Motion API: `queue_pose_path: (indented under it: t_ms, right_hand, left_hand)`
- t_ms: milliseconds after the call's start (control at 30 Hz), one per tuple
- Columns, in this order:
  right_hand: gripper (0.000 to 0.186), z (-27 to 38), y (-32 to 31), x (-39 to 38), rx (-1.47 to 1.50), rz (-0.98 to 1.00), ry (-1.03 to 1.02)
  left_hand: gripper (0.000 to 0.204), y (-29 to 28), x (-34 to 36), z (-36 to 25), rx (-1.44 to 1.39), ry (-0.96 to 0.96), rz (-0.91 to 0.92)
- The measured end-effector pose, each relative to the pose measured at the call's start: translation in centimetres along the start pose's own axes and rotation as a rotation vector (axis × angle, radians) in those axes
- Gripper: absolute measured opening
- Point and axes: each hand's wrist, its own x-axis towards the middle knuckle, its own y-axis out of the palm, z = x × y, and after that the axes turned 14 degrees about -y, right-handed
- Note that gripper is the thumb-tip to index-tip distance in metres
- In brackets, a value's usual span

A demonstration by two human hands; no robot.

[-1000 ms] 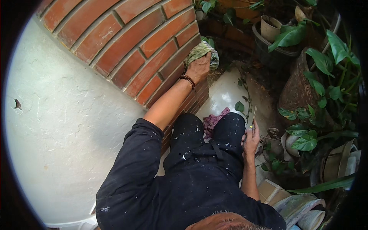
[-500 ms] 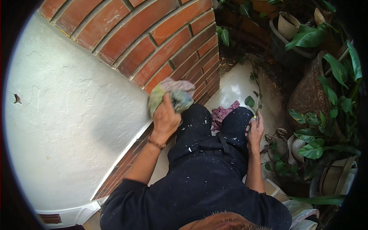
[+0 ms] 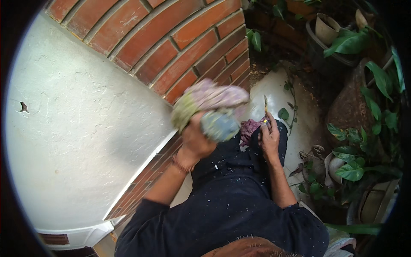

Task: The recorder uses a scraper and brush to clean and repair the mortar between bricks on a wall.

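Note:
My left hand (image 3: 198,139) is closed round a bunched pink and yellow-green rag (image 3: 214,95), held in front of the brick wall's corner. Against the rag, in the same grip, is a rounded blue-grey, paint-smeared thing (image 3: 220,126); motion blurs it, and I cannot tell if it is a small container. Above my right thigh, my right hand (image 3: 269,137) pinches a slim paintbrush (image 3: 266,107), its narrow tip pointing away from me and a yellow spot near the fingers. A crumpled dark pink cloth (image 3: 248,132) lies between my knees, partly hidden.
On the left a rough white wall panel (image 3: 85,120) meets a red brick wall (image 3: 156,64). Potted leafy plants (image 3: 351,169) and a large brown pot (image 3: 349,100) crowd the right. A trailing vine (image 3: 291,96) crosses the pale floor (image 3: 274,88) ahead.
My left hand has moved right with the rag, turning the blue-grey thing more into view. My right hand has shifted left and lifted, and the paintbrush now shows clearly against the floor.

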Motion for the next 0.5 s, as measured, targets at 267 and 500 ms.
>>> queue_pose_path:
  t_ms: [267, 500]
  right_hand:
    - [0.053, 2.1, -2.4, -2.7, -0.074, -0.109, -0.052]
    - [0.056, 0.3, -5.5, -4.4, -0.089, -0.265, 0.035]
  left_hand:
    - [0.049, 13.0, 20.9, 1.9, 0.347, 0.129, 0.332]
    - [0.031, 13.4, 20.9, 1.1, 0.335, 0.192, 0.094]
